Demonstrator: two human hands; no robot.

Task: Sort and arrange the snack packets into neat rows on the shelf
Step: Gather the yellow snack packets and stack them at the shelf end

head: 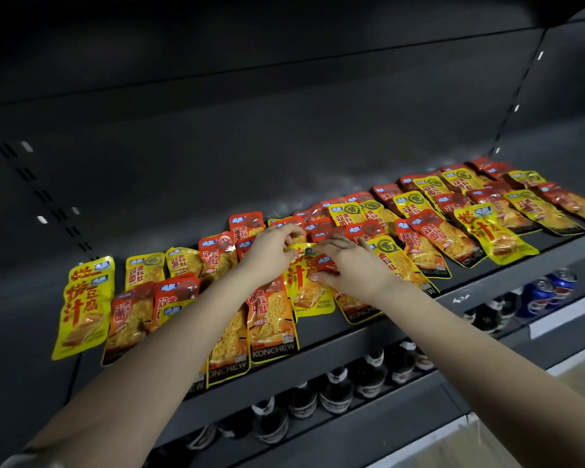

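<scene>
Snack packets (85, 309) are lying in loose, overlapping rows along the dark shelf (368, 336), with yellow ones at the far left. At the middle, the left hand (271, 253) is pinching the top edge of a yellow packet (306, 288), its grip clamped on it. Just beside it, the right hand (348, 265) is resting on a red packet (325, 264), its grip apart and fingers fairly straight. At the lower right, cans (551, 288) are standing underneath.
</scene>
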